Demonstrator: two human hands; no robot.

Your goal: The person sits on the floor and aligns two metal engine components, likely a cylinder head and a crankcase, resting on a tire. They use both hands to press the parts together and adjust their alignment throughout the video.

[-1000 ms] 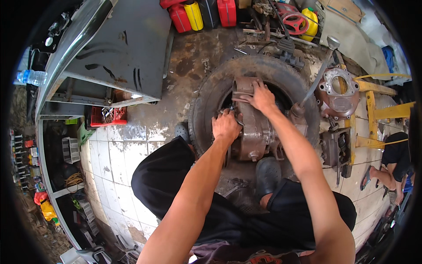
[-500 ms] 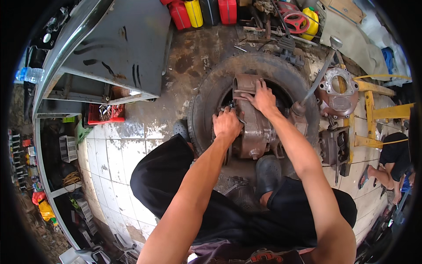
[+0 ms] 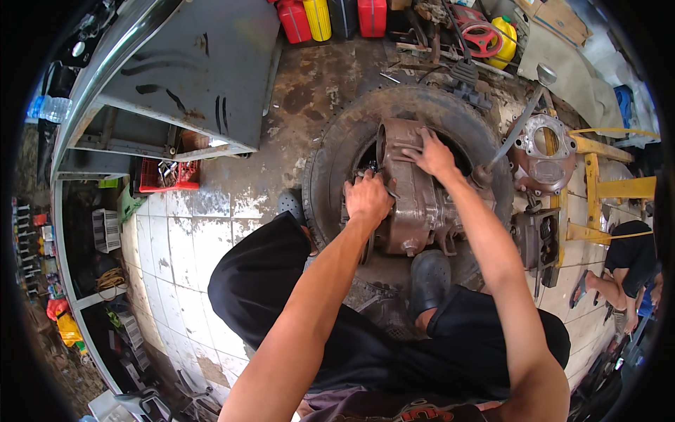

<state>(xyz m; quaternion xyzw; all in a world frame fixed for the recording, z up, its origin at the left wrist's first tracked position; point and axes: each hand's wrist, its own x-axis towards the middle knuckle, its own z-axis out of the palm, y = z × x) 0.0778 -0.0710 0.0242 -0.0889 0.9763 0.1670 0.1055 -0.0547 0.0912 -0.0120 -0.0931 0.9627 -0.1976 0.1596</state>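
A brown metal gearbox housing (image 3: 415, 214) lies in the middle of a worn black tyre (image 3: 330, 133) on the floor between my feet. My left hand (image 3: 369, 198) is at the housing's left side, its fingers curled down over the edge; what they grip is hidden. A short bit of dark metal shows beside its thumb. My right hand (image 3: 434, 156) rests flat on top of the housing with its fingers spread, holding nothing. A grey lever (image 3: 517, 125) with a round knob slants up from the housing's right side.
Right of the tyre are a round metal cover (image 3: 547, 151) with openings, another metal casting (image 3: 533, 235) and a yellow frame (image 3: 590, 184). A grey metal cabinet (image 3: 190, 77) stands left, by a red crate (image 3: 169, 176). Several jerrycans (image 3: 318, 20) line the back. Another person (image 3: 626, 264) sits far right.
My right hand has shifted slightly right and down on the housing, its fingers more spread. My left hand keeps its place at the left edge. The whole view has shifted a little.
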